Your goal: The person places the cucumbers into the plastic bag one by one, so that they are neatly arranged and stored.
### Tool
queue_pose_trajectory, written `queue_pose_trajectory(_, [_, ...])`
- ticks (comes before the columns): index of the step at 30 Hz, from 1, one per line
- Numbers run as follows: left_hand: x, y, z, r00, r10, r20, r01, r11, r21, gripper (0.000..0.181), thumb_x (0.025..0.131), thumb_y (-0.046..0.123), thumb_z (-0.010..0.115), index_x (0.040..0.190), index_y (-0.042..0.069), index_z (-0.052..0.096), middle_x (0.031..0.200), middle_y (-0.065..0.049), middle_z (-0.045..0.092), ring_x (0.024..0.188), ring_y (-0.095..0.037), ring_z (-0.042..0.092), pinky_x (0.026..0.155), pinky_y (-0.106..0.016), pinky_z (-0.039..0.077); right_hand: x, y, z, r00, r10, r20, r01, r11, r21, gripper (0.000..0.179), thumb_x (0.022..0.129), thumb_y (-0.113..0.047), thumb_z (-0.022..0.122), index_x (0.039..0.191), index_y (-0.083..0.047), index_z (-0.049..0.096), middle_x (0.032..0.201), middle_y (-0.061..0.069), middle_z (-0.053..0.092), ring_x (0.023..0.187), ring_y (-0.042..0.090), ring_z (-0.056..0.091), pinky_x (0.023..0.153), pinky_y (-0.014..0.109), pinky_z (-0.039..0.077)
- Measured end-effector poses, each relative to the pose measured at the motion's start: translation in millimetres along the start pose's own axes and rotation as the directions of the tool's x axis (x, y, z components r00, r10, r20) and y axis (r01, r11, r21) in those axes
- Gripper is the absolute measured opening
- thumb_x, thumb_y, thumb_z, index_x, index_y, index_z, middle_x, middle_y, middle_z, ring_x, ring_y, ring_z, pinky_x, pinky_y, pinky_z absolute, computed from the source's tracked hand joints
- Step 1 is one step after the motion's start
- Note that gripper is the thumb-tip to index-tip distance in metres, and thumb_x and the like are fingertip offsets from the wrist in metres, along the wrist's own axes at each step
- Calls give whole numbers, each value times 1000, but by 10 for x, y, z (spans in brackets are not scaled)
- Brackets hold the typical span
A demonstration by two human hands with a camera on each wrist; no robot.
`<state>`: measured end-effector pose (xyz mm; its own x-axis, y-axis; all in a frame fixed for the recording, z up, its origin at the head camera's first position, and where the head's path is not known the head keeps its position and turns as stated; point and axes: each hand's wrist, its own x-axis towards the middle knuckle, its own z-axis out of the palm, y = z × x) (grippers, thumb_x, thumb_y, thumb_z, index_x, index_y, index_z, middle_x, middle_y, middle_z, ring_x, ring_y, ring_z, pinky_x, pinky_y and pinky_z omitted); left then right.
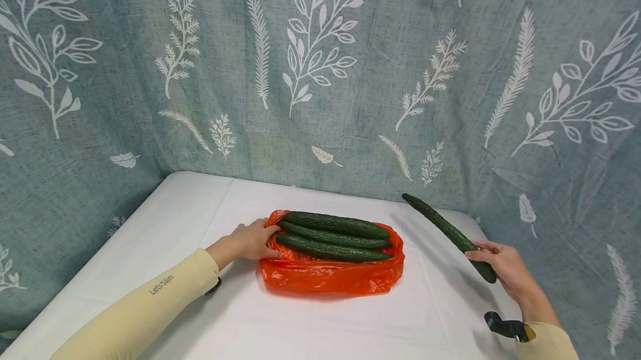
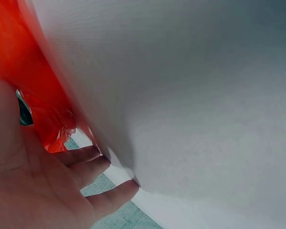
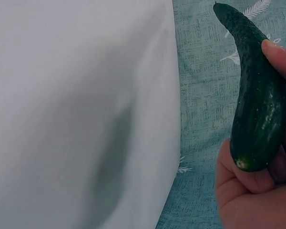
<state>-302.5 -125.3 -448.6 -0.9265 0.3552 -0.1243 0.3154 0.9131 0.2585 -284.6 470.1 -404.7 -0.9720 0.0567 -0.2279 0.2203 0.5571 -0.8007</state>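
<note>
In the head view, an orange-red plastic bag (image 1: 333, 279) lies on the white table with its mouth facing up. Three long, dark green cucumbers (image 1: 330, 235) lie side by side in it. My left hand (image 1: 252, 239) rests against the bag's left end, thumb and a finger at the rim; three of its fingers (image 2: 88, 174) reach out fairly straight beside the bag in the left wrist view. Off to the right, my right hand (image 1: 503, 265) holds another cucumber (image 1: 448, 229) near its lower end, tilted above the table. Thumb and curled fingers grip it in the right wrist view.
White cloth covers the table (image 1: 310, 326), whose far corners show behind the bag. Blue-green curtains (image 1: 225, 59) with white leaf prints hang close behind and at both sides. A black wrist camera (image 1: 506, 326) sits at my right sleeve.
</note>
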Motion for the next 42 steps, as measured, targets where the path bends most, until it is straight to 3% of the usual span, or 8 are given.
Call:
queue_pose_trajectory(12, [20, -10, 8, 1000, -3, 1, 3, 1000, 6, 79, 87, 62, 69, 150, 19, 48, 154, -20, 40, 144, -37, 38, 107, -63, 36, -1, -169, 108, 997, -70, 18, 71, 997, -40, 84, 92, -41, 73, 152, 6, 36, 164, 30, 14, 150, 51, 13, 115, 70, 20])
queue_pose_trajectory(20, [7, 2, 7, 1000, -9, 6, 9, 1000, 10, 79, 87, 60, 69, 151, 17, 48, 155, -19, 39, 144, -36, 38, 107, -62, 36, -22, -291, 171, 993, -100, 54, 104, 992, -68, 81, 92, -38, 74, 150, 6, 39, 163, 32, 13, 149, 53, 13, 113, 71, 21])
queue_pose_trajectory(28, [-5, 5, -10, 1000, -7, 5, 7, 1000, 5, 79, 87, 59, 70, 150, 17, 48, 154, -19, 41, 143, -36, 39, 106, -62, 37, -5, -419, 213, 974, -207, 91, 216, 972, -95, 66, 94, -30, 71, 144, 7, 48, 160, 32, 25, 146, 56, 18, 109, 72, 25])
queue_pose_trajectory(42, [5, 0, 4, 1000, -8, 7, 8, 999, 33, 79, 87, 62, 68, 150, 18, 48, 152, -19, 43, 140, -35, 42, 104, -60, 40, -25, -642, 278, 951, -271, 148, 290, 949, -122, 64, 93, -29, 73, 143, 4, 51, 156, 30, 36, 145, 55, 23, 108, 71, 31])
